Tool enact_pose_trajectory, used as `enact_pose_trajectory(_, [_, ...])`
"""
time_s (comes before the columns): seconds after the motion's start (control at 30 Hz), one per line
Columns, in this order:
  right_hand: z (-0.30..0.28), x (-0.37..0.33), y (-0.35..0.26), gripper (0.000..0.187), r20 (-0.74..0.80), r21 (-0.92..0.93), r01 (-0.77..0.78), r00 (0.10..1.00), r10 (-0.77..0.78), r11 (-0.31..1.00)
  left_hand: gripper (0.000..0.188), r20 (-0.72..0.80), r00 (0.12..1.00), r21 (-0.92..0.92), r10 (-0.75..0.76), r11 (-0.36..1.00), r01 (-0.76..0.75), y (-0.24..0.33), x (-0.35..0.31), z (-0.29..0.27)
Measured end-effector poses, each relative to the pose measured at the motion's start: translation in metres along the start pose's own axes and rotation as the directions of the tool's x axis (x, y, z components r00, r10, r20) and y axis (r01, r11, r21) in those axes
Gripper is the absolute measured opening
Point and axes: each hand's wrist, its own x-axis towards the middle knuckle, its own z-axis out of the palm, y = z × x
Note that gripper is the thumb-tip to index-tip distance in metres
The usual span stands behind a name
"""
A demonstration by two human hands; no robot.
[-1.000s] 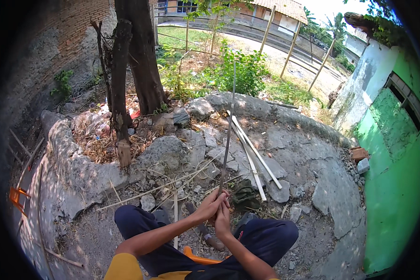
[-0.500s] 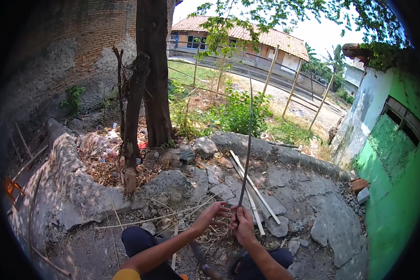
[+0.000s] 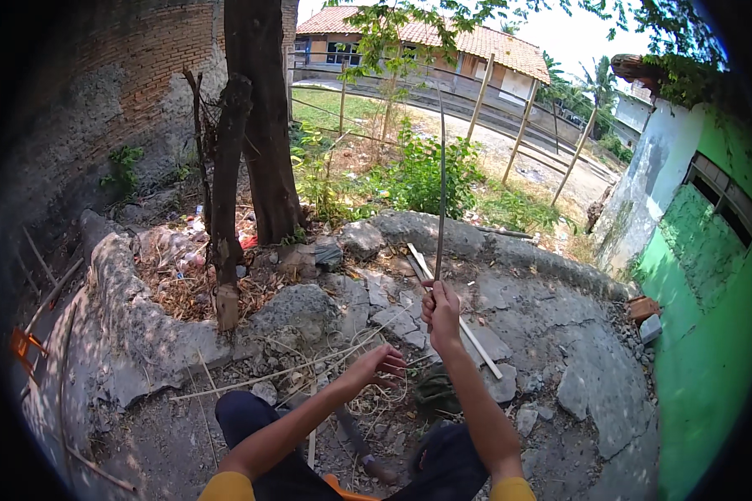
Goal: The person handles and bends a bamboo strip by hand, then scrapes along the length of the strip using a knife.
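Note:
My right hand (image 3: 441, 316) is wrapped round the lower end of a long, thin, dark strip (image 3: 442, 192). The strip stands nearly upright, and its narrow tip reaches up past the bushes. Lower and to the left, my left hand (image 3: 379, 367) is held with fingers apart and nothing visible in it, clear of the strip. Pale flat strips (image 3: 479, 341) lie on the broken concrete behind my right hand. Beneath my hands are thin curled shavings (image 3: 384, 399) and a crumpled dark green item (image 3: 437, 392), whose kind I cannot make out.
A dark bar-like tool (image 3: 355, 436) lies between my legs. A long thin pale strip (image 3: 251, 386) crosses the rubble at left. Ahead stand a tree trunk (image 3: 263, 150) and a low broken concrete edge (image 3: 443, 234). A green wall (image 3: 702, 334) rises at right.
My right hand has moved up and forward, away from my left, taking the dark strip with it. My left hand has dropped slightly. The dark green item has come into sight.

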Motion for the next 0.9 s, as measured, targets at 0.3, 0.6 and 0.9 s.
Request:
enact_pose_trajectory(0.3, [0.014,-0.009,0.012,0.028,-0.002,0.024,-0.148,0.989,0.148,0.989,0.051,-0.025,1.000,-0.023,0.003,1.000,-0.003,0.010,-0.008,-0.005])
enact_pose_trajectory(0.6, [0.014,-0.017,0.024,0.028,0.009,0.035,-0.209,0.978,0.209,0.977,0.047,-0.030,0.999,0.038,0.014,0.999,-0.013,0.017,-0.014,-0.010])
enact_pose_trajectory(0.9, [0.000,-0.017,0.040,0.032,-0.010,0.004,-0.307,0.952,0.307,0.952,0.041,-0.009,1.000,0.030,-0.009,1.000,0.009,0.021,-0.014,-0.013])
